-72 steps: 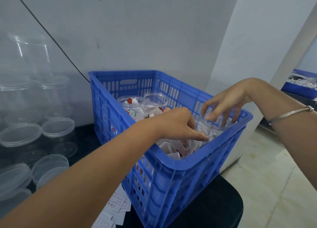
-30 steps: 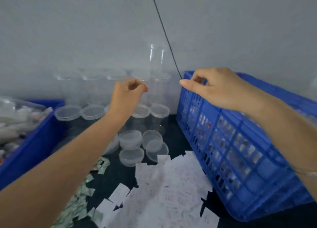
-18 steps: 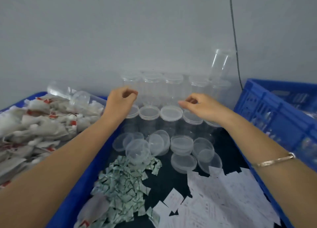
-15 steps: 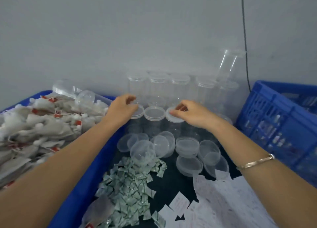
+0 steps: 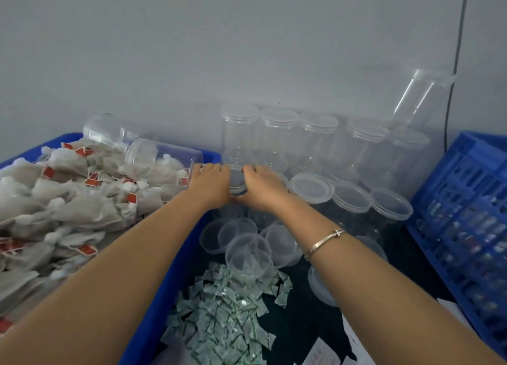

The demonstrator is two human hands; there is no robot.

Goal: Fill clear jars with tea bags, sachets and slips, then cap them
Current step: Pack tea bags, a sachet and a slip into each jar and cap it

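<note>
Grey wall (image 5: 247, 49) fills the upper half, with a thin dark cable (image 5: 458, 63) running down it at the right. Below, at the left, a blue bin (image 5: 164, 282) holds a heap of tea bags (image 5: 68, 200) with red tags, and two clear jars lie on their sides on the heap near the wall. A blue slatted crate (image 5: 466, 214) stands at the right edge. Between them is a dark table (image 5: 301, 323). Rows of upright capped jars (image 5: 318, 145) stand on it against the wall, one tilted at the far right. Nearer lies a pile of green-and-white sachets (image 5: 225, 323), with an open jar (image 5: 248, 255) tipped on it, loose lids (image 5: 219, 235) behind it, and white slips (image 5: 318, 355) to the right. The left hand (image 5: 211, 185) and right hand (image 5: 262, 187) meet at the front row, just beside the bin's far corner, their fingers curled round one capped jar (image 5: 236, 179) from either side. A thin bracelet (image 5: 323, 241) sits on the right wrist.
</note>
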